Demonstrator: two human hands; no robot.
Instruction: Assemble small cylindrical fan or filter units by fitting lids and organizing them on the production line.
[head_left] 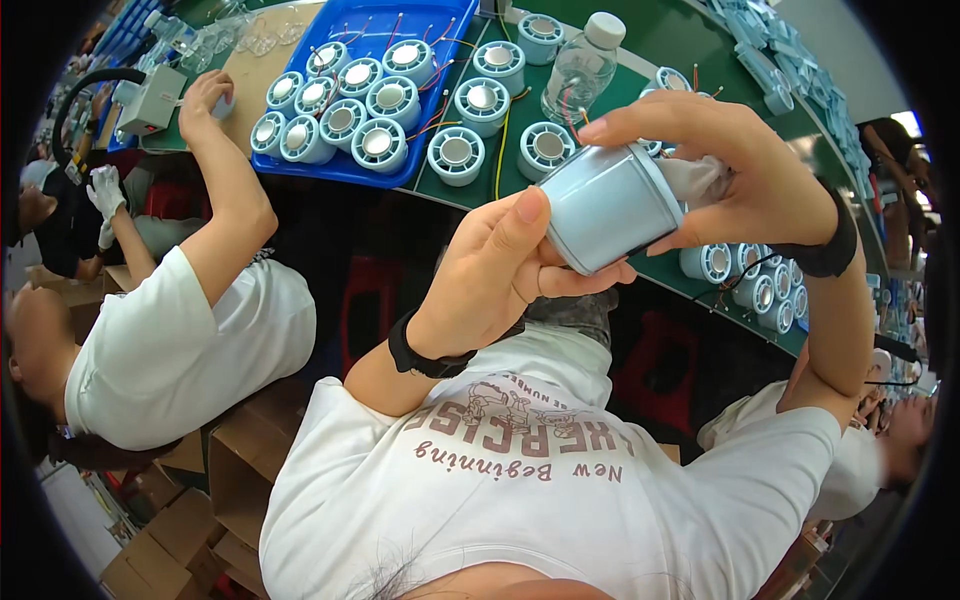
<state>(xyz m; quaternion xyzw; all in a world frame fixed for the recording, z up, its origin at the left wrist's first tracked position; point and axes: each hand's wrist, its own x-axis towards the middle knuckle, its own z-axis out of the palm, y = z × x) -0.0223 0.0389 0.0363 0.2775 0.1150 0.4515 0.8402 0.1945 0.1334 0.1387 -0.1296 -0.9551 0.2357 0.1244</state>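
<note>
A smooth light-blue cylindrical cup-like housing (612,212) is held tilted above the table edge. My left hand (485,270) wraps round its left side and underside, thumb near the rim. On the other end, my right hand (755,165) curves over the housing with a crumpled white cloth (697,180) tucked between its fingers and the housing. The thumb and fingertips touch the housing's edges. What the cloth covers inside that end is hidden. Just beyond my hands stands a light-blue round unit with a silver disc centre (547,148).
Behind left, a blue tray (455,25) holds several similar round units with wires. A clear bottle with a white cap (580,80) stands on the green table (430,190). More units (760,285) sit at right. Another person's arm (235,190) works at the left.
</note>
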